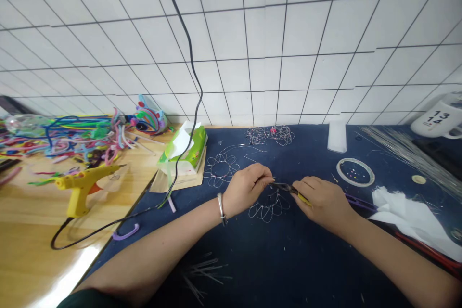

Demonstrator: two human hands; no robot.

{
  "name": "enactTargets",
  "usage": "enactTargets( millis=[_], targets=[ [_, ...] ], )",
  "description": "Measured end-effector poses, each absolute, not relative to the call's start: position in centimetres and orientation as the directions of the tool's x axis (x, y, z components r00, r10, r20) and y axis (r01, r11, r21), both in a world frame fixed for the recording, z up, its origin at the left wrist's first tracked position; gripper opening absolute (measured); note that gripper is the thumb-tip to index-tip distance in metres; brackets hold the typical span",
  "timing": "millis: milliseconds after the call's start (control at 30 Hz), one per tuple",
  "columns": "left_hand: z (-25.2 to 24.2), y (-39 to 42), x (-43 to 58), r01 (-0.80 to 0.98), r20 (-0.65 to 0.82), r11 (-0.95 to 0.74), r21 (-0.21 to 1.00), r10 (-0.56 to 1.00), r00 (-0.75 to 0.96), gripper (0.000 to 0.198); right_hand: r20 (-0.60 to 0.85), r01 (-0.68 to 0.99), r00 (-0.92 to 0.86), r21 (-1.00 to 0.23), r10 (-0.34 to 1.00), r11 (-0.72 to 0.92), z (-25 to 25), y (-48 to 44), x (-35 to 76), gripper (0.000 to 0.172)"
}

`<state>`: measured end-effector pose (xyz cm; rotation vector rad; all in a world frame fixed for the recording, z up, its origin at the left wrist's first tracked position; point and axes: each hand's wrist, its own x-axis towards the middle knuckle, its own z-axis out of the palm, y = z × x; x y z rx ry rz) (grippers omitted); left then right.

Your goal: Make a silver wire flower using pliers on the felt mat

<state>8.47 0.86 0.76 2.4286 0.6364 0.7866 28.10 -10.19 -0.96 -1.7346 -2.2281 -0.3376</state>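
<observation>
Near the middle of the dark blue cloth, my left hand (pixel 252 186) pinches part of a looped wire piece (pixel 267 211) between thumb and fingertips. A silver bracelet (pixel 221 207) circles that wrist. My right hand (pixel 323 199) is wrapped round pliers (pixel 288 187) with yellow handles, their dark jaws pointing left to my left fingertips. Below the jaws hang the wire petals, low over the cloth. Another flower-shaped wire ring (pixel 221 169) lies left of my left hand, and a bundle of wire loops (pixel 269 134) is further back.
A yellow glue gun (pixel 80 187), its black cord and colourful pipe cleaners (pixel 86 130) are at left. A green tissue pack (pixel 184 148) stands mid-left. At right are a round dish (pixel 355 172) of beads, white tissue (pixel 413 216), loose wires (pixel 415 151) and a mug (pixel 438 118).
</observation>
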Motion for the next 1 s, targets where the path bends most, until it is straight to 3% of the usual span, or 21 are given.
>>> enactTargets(
  millis=[233,400,600,833,1000],
  targets=[
    [0.5,1.5,8.5,0.261,0.325,-0.636,0.726,0.652,0.685,0.013,0.341,0.945,-0.128,-0.245,0.931,0.219,-1.7,-9.9,28.4,0.019],
    [-0.2,2.0,8.6,0.196,0.162,-0.383,0.903,0.724,0.67,0.02,0.224,0.907,-0.026,-0.404,0.974,0.117,-1.6,-9.6,28.7,0.016],
    [-0.7,2.0,8.7,0.138,-0.015,-0.125,0.982,0.689,0.724,0.02,0.183,0.837,0.031,-0.542,0.983,0.075,-1.3,-9.5,28.5,0.016],
    [-1.0,1.6,8.8,0.193,-0.074,-0.075,0.978,0.741,0.667,0.023,0.16,0.77,0.025,-0.633,0.987,0.083,-1.7,-9.5,28.0,0.018],
    [-0.7,1.8,8.7,0.217,-0.068,-0.106,0.97,0.741,0.668,0.02,0.222,0.805,-0.011,-0.577,0.975,0.14,-2.3,-9.4,28.4,0.016]
  ],
)
